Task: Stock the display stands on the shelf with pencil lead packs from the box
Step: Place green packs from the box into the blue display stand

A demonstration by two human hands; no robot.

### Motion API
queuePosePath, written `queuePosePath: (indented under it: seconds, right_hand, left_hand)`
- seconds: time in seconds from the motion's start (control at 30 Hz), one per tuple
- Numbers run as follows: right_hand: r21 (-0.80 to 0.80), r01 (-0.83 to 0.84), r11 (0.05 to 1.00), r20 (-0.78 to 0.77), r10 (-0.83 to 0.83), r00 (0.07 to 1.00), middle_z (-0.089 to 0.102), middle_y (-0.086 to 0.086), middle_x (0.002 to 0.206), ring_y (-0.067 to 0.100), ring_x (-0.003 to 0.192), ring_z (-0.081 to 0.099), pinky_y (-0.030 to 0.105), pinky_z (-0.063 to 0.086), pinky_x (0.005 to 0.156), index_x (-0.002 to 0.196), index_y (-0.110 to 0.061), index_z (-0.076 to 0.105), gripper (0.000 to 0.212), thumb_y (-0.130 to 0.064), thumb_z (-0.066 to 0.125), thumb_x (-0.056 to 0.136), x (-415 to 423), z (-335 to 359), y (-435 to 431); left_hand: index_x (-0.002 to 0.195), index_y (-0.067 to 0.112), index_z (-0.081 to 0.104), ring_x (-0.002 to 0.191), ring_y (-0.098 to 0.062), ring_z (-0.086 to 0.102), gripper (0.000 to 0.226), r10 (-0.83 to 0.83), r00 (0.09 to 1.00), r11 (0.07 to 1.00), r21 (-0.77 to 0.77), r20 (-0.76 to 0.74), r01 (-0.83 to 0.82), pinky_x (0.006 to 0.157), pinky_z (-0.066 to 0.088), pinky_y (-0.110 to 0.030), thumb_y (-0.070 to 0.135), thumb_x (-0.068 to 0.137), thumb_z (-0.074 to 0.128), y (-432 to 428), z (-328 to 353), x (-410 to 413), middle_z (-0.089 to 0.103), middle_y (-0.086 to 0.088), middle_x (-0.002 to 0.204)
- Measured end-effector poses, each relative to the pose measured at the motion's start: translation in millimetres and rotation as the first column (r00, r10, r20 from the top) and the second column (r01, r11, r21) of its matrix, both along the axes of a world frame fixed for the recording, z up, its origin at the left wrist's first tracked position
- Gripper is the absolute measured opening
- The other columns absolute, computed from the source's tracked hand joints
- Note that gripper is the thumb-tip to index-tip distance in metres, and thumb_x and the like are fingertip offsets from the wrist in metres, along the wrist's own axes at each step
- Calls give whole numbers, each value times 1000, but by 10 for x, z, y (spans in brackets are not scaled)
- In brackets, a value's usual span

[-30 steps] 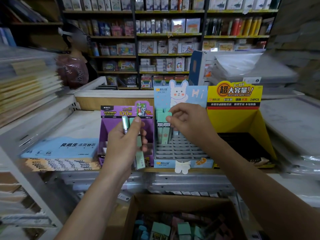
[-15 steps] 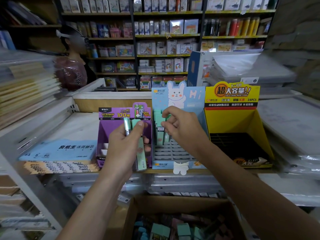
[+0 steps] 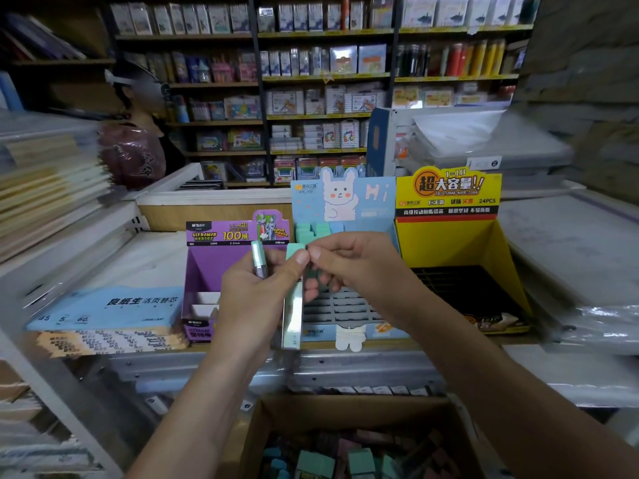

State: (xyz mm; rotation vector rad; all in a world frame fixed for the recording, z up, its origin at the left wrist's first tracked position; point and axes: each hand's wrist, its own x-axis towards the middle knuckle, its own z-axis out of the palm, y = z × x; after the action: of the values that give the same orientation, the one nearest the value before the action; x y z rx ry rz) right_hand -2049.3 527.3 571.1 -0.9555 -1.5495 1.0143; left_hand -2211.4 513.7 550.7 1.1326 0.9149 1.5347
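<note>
Head view: left hand [image 3: 256, 299] grips mint packs [image 3: 293, 312], long axis upright. Right hand [image 3: 356, 264] pinches top of one, nearer blue stand [image 3: 345, 202] just behind. I judge: draw pack out, slot forward. Box [image 3: 262, 420] below.

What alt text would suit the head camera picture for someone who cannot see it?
A person's left hand holds a few mint-green lead packs before a blue rabbit display stand on a shelf, while the right hand pinches the top of one. A purple stand and a yellow stand flank it; an open cardboard box of packs sits below.
</note>
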Motion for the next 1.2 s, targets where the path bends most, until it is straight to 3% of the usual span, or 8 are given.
queuePosePath:
  seconds: [0.1, 0.3, 0.43, 0.53, 0.63, 0.73, 0.97, 1.2]
  right_hand:
    - [-58, -65, 996, -41, 63, 997, 70, 25, 82, 28, 75, 64, 24, 49, 59, 109, 1, 73, 19, -10, 65, 96, 24, -3, 7]
    - [-88, -145, 986, -57, 140, 989, 69, 26, 75, 31, 68, 67, 25, 47, 58, 99, -4, 75, 13, -7, 63, 97, 38, 20, 6]
    - [-73, -33, 997, -47, 29, 998, 69, 14, 71, 18, 65, 63, 25, 49, 55, 94, -4, 76, 10, -10, 70, 91, 15, 34, 29]
    - [-48, 58, 997, -125, -64, 990, 71, 18, 74, 19, 63, 65, 26, 49, 51, 88, -2, 75, 7, -7, 70, 89, 48, 98, 48]
    - [29, 200, 979, -152, -194, 969, 71, 19, 70, 20, 59, 66, 27, 51, 50, 83, -3, 74, 7, -4, 70, 88, 153, 183, 95]
    - [117, 288, 950, -100, -277, 956, 71, 16, 66, 15, 55, 67, 22, 51, 51, 86, -3, 73, 6, -5, 69, 90, 246, 215, 147]
    - [273, 321, 907, 73, -353, 933, 71, 15, 69, 13, 58, 70, 20, 55, 55, 101, -2, 70, 9, -2, 66, 93, 254, 106, 231]
    - [372, 315, 873, 182, -401, 898, 70, 13, 73, 17, 65, 72, 37, 63, 65, 101, -5, 69, 9, -3, 66, 93, 218, 36, 285]
  left_hand:
    - [88, 6, 65, 66, -28, 77, 44, 7, 999, 1000, -11, -33, -8, 59, 61, -31, 38, 65, 86, -19, 8, 10, 77, -19, 77]
    - [86, 6, 66, 63, -27, 76, 34, -16, 999, 1000, 7, -39, 16, 58, 60, -29, 30, 70, 85, -42, 10, 39, 76, -20, 75]
    - [91, 2, 67, 70, -30, 77, 36, -28, 999, 1000, -12, -43, 27, 63, 61, -33, 36, 84, 76, -23, -6, 20, 77, -21, 81]
    - [100, 3, 70, 73, -26, 77, 42, -15, 997, 1000, -22, -70, 13, 61, 61, -32, 43, 101, 56, 6, -9, -39, 79, -12, 84]
    - [97, 4, 68, 81, -23, 78, 41, 1, 1000, 1000, -29, 22, -1, 64, 61, -26, 42, 103, 52, 20, 14, -108, 77, -9, 80]
    - [95, 8, 70, 80, -21, 76, 40, 28, 999, 999, 27, -29, -27, 67, 61, -26, 42, 104, 50, 21, 14, -180, 74, -5, 77]
    - [92, 15, 69, 51, -9, 46, 35, 34, 995, 999, 37, -99, -30, 43, 38, -22, 44, 103, 52, -11, 42, -261, 52, 4, 64]
    - [97, 11, 65, 50, -9, 36, 29, 36, 995, 999, -19, -92, -38, 40, 32, -19, 38, 103, 56, -12, 55, -278, 44, 9, 61]
